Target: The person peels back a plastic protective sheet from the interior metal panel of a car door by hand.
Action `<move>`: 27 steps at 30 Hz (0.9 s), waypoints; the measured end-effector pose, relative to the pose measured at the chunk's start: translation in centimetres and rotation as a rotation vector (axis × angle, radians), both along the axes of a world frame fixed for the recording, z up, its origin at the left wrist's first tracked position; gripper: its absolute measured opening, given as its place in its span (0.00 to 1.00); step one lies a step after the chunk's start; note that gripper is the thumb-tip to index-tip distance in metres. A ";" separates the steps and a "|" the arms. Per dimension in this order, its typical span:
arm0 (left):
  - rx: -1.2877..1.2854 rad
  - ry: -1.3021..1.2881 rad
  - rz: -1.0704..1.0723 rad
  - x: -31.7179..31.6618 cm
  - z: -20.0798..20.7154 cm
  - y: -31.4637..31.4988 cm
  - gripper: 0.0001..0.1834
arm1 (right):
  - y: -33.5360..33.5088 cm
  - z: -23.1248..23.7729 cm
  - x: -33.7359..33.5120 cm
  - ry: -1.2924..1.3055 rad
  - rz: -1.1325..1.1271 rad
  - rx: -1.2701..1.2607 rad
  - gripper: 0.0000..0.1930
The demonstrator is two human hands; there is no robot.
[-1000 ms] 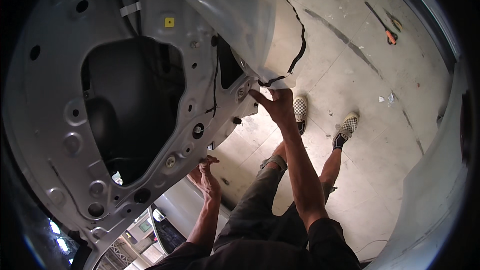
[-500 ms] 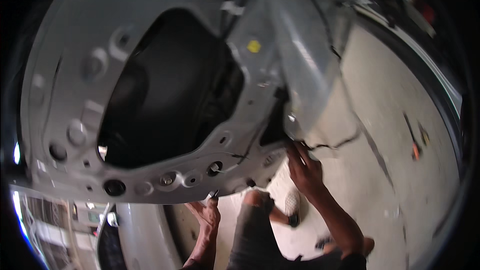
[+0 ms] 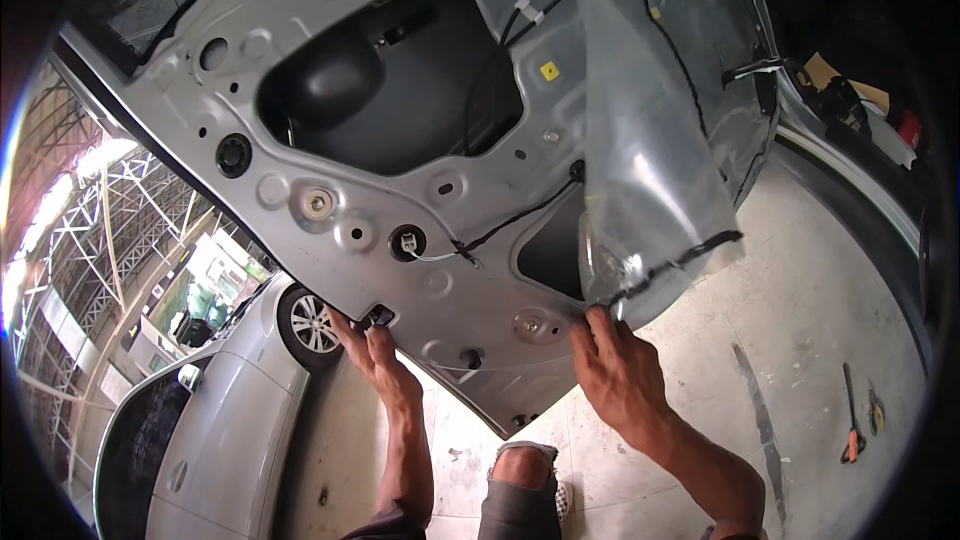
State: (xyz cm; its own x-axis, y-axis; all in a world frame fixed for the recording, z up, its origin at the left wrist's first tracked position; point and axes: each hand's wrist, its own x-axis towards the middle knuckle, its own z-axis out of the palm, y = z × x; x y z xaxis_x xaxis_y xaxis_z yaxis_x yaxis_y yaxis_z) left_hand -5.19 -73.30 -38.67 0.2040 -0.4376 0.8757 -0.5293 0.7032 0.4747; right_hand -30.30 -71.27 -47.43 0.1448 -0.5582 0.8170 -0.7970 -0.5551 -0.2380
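A bare grey car door (image 3: 370, 180) fills the upper middle, its inner side facing me. My left hand (image 3: 382, 365) is closed on the door's edge, thumb beside a small opening with a black part (image 3: 377, 316). A clear plastic sheet (image 3: 650, 170) hangs loose over the door's right part, a black strip along its lower edge. My right hand (image 3: 622, 380) is closed at that edge, fingertips curled on the sheet's lower corner; what lies under them is partly hidden. A white connector (image 3: 408, 242) on a thin wire sits in a round hole between my hands.
A black cable (image 3: 680, 70) runs behind the sheet. On the pale floor at right lie an orange-handled tool (image 3: 852, 445) and pliers (image 3: 876, 410). A silver car (image 3: 215, 430) stands at lower left. The door sill (image 3: 870, 210) curves along the right.
My view has shifted, so the door appears tilted and more of its lower corner and the silver car show. Both hands stay at the door, the right one still by the sheet's lower edge.
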 end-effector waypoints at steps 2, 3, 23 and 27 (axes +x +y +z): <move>0.001 -0.047 0.018 0.2 0.7 0.3 0.43 | -1.1 0.2 0.2 0.003 0.024 -0.013 0.08; -0.002 -0.057 0.045 -0.1 1.0 0.6 0.43 | -1.5 0.1 0.3 0.045 -0.002 -0.015 0.08; 0.043 -0.115 0.223 -0.4 1.4 0.4 0.42 | 2.3 -2.0 -6.9 0.112 0.185 -0.414 0.18; 0.143 0.199 0.205 4.1 1.0 -2.5 0.34 | -1.3 -2.4 -4.0 0.379 0.105 -0.397 0.20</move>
State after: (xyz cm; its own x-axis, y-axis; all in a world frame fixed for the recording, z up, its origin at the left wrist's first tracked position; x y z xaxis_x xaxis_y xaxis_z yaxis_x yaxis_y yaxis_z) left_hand -1.07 -75.75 -37.70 0.4619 -0.4853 0.7424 -0.5395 0.5106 0.6695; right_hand -34.30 -72.52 -49.84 0.5076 -0.1851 0.8415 -0.7220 -0.6244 0.2981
